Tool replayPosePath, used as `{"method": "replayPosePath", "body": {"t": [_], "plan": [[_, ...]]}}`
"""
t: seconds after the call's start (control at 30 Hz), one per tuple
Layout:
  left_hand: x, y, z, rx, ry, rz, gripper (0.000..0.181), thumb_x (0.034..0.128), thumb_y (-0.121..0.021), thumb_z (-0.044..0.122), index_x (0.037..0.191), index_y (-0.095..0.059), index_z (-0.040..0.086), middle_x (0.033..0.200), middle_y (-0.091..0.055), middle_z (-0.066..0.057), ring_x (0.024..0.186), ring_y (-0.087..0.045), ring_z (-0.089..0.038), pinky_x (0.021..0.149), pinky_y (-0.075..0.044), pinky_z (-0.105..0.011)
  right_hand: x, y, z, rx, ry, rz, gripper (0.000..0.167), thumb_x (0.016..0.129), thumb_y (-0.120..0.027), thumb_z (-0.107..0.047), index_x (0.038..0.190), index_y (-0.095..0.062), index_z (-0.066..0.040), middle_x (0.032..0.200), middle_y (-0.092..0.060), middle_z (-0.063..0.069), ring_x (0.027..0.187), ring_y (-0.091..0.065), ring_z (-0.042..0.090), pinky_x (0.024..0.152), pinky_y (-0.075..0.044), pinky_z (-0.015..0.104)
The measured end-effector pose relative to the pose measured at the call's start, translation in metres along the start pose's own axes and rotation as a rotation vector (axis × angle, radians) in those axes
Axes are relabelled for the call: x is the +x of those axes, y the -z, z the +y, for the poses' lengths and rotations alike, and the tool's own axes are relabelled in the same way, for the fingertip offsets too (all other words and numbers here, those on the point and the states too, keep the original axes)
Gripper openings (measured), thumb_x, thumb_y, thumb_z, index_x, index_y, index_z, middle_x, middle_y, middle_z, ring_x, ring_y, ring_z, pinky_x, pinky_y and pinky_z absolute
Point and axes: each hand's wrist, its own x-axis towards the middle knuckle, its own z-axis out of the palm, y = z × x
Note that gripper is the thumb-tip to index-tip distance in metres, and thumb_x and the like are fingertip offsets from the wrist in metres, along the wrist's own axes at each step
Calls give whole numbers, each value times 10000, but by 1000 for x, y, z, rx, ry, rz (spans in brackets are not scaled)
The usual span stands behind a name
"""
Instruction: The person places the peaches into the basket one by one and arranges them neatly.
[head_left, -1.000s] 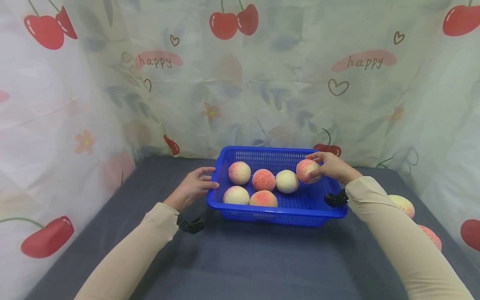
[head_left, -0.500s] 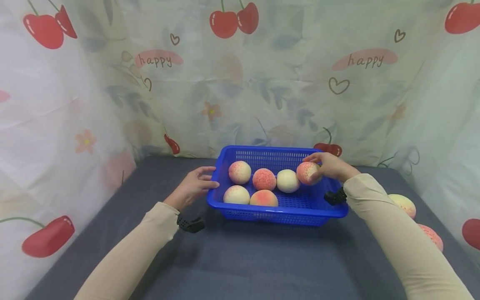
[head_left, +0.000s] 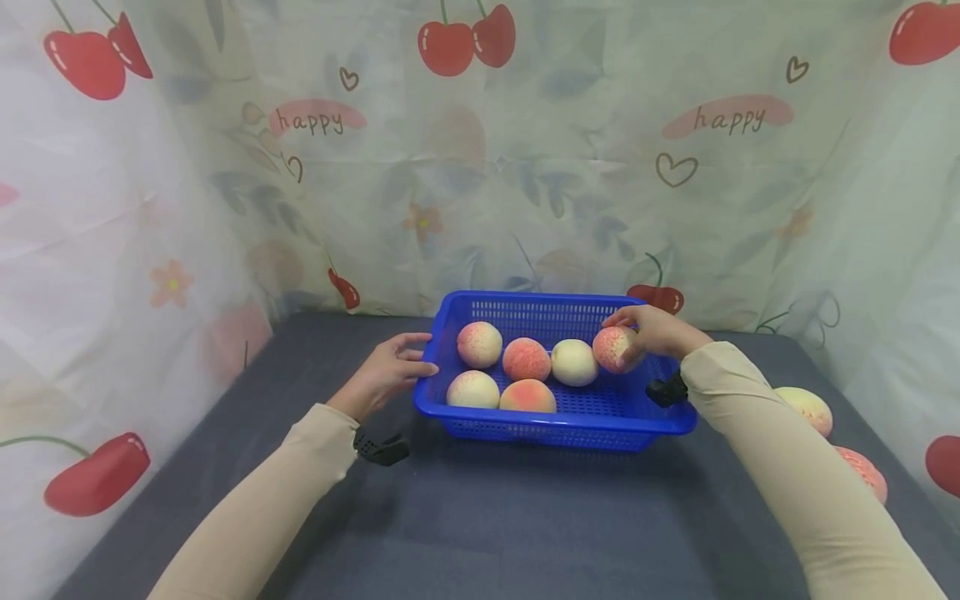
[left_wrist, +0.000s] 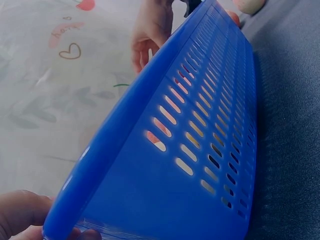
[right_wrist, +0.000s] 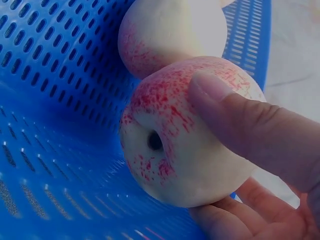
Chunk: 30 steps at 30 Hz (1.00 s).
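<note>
My right hand (head_left: 663,332) holds a red-speckled pale peach (head_left: 611,347) inside the right part of the blue plastic basket (head_left: 555,420). In the right wrist view the thumb (right_wrist: 250,117) presses on one side of this peach and the fingers (right_wrist: 245,210) support it from below; its dark stem hollow shows. A paler peach (right_wrist: 172,30) sits right beside it. At the basket's left end, my left hand (head_left: 384,375) holds the rim, thumb and fingertips on either side of it in the left wrist view. Several peaches lie in the basket's left and middle, among them a redder one (head_left: 527,360).
Beyond the right sleeve, a pale yellow peach (head_left: 808,410) and a pinkish one (head_left: 862,472) lie on the dark table (head_left: 487,525), partly hidden by the arm. A printed curtain (head_left: 480,167) hangs behind and at both sides.
The right hand has moved slightly left and lowered the peach a little, closer to the pale peach beside it. The left hand stays at the basket's rim.
</note>
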Motion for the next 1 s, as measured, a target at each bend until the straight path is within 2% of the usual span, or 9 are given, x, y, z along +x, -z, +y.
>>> {"method": "replayPosePath", "body": {"t": [0.37, 0.8, 1.0], "plan": [[1, -1, 0, 6, 4, 7, 628, 892, -678, 64, 1449, -401, 148, 1388, -512, -206, 1221, -560, -361, 1019, -458, -513, 3, 1, -3, -54, -3, -19, 598, 734, -807, -24, 1262, -537, 48, 1271, -529, 311, 1143, -537, 418, 929, -506, 504], [3, -1, 0, 13, 4, 6, 625, 890, -682, 68, 1445, -406, 148, 1382, -517, -205, 1218, -561, -361, 1011, -464, -511, 13, -4, -1, -89, -10, -33, 616, 652, -837, 3, 1198, -555, 37, 1226, -555, 308, 1099, -562, 399, 887, -517, 455], [4, -2, 1, 1, 1, 0, 630, 887, -682, 57, 1444, -403, 143, 1372, -522, -210, 1208, -569, -364, 1007, -468, -513, 15, -6, -1, -98, -46, -25, 581, 685, -817, 6, 1203, -556, 28, 1234, -555, 297, 1107, -558, 400, 914, -509, 482]]}}
